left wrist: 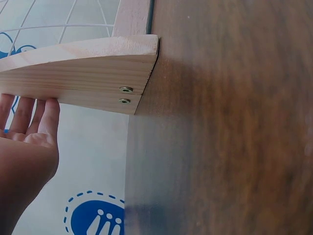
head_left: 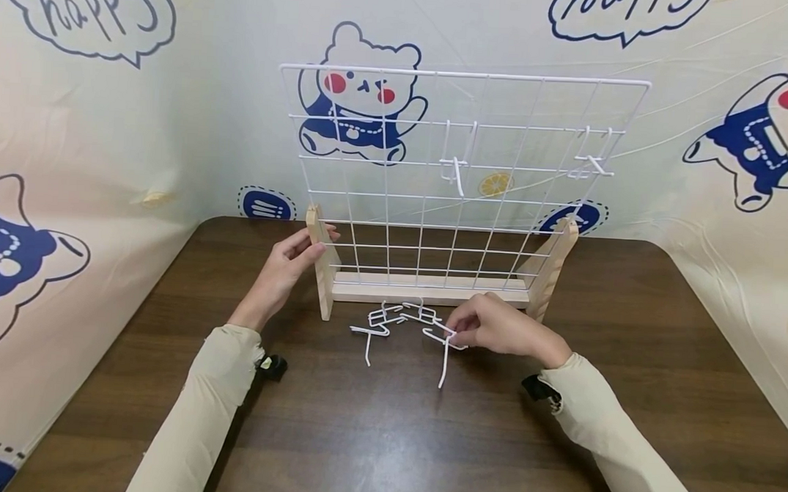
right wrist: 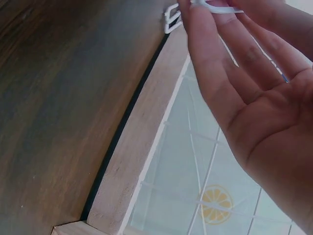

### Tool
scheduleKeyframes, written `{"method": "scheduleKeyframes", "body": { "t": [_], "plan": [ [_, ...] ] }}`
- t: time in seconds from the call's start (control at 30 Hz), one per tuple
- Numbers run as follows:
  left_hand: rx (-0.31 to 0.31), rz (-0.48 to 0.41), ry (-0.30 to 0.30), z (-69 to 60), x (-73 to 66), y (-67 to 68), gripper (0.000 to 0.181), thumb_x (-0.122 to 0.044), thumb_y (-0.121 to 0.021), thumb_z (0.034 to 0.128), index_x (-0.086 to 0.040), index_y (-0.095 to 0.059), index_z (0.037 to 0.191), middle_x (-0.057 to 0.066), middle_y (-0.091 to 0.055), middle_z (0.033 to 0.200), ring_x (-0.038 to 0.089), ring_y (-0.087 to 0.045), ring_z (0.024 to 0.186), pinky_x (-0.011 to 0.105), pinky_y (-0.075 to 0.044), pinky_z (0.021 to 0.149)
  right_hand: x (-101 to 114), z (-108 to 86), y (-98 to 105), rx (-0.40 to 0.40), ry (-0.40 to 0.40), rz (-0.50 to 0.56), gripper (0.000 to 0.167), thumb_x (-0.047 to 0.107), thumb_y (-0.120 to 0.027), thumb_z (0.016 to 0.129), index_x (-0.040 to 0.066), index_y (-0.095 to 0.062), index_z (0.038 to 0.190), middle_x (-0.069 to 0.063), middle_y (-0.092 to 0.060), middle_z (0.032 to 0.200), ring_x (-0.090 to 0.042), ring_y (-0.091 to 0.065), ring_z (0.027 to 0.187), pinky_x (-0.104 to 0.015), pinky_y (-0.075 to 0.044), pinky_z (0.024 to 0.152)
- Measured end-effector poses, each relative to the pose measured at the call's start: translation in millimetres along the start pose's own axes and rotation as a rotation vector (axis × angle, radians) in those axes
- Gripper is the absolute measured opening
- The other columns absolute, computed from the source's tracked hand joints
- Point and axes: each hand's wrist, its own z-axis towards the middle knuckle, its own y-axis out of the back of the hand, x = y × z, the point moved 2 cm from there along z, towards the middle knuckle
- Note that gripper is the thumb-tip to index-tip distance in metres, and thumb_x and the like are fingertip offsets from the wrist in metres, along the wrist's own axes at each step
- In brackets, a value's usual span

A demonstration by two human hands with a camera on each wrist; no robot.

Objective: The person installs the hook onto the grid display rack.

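Note:
A white wire grid panel (head_left: 422,196) stands upright in a wooden stand (head_left: 425,290). My left hand (head_left: 284,268) holds the stand's left side board (left wrist: 98,73), its fingers against the far edge and the thumb towards me. With thumb and fingertips, my right hand (head_left: 499,325) pinches a white wire hook (head_left: 445,362) in front of the stand's crossbar. Only a piece of that hook shows at the top of the right wrist view. Left of it, several more white hooks (head_left: 377,332) lie together on the table.
Two white hooks hang on the grid, one right of the middle (head_left: 458,177) and one near the right edge (head_left: 594,164). The brown wooden table (head_left: 385,444) reaches back to a printed cloth (head_left: 228,121) behind the stand. The right side board (head_left: 551,271) bounds the stand.

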Motion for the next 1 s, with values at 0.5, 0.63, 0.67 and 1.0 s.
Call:
{"method": "scheduleKeyframes", "body": {
  "t": [0.5, 0.63, 0.67, 1.0],
  "plan": [
    [-0.001, 0.014, 0.000, -0.1, -0.5, 0.4, 0.040, -0.028, -0.057, 0.1023, -0.012, -0.056, 0.139, 0.014, -0.057, 0.139, 0.030, -0.046, 0.134, 0.053, -0.030, 0.114, 4.2, 2.0, 4.4, -0.131, -0.042, 0.250, 0.007, 0.004, -0.070, 0.091, 0.004, -0.076, 0.096, -0.008, -0.074, 0.087, -0.036, -0.069, 0.074, -0.043, -0.059, 0.067],
    [0.000, 0.019, -0.001, 0.2, -0.3, 0.4, 0.043, -0.027, -0.057, 0.1026, -0.007, -0.053, 0.140, 0.014, -0.057, 0.139, 0.030, -0.046, 0.134, 0.053, -0.030, 0.114, 5.8, 2.5, 5.0, -0.150, -0.057, 0.310, 0.008, 0.003, -0.069, 0.092, 0.002, -0.075, 0.097, -0.011, -0.074, 0.089, -0.040, -0.069, 0.080, -0.045, -0.059, 0.069],
    [-0.001, 0.021, -0.002, 0.1, -0.7, 0.3, 0.044, -0.027, -0.057, 0.1026, -0.005, -0.053, 0.140, 0.014, -0.057, 0.139, 0.029, -0.047, 0.133, 0.053, -0.030, 0.114, 6.0, 2.7, 5.2, -0.154, -0.057, 0.320, 0.008, 0.003, -0.069, 0.092, 0.002, -0.075, 0.097, -0.012, -0.074, 0.090, -0.039, -0.070, 0.080, -0.043, -0.059, 0.069],
    [0.003, 0.042, 0.007, 0.7, -0.1, 1.0, 0.040, -0.029, -0.057, 0.1022, -0.013, -0.056, 0.139, 0.011, -0.057, 0.139, 0.027, -0.046, 0.132, 0.055, -0.029, 0.114, 9.4, 2.2, 6.5, -0.217, -0.061, 0.403, 0.014, 0.002, -0.070, 0.091, -0.005, -0.072, 0.103, -0.027, -0.071, 0.095, -0.041, -0.070, 0.080, -0.041, -0.060, 0.070]
  ]
}}
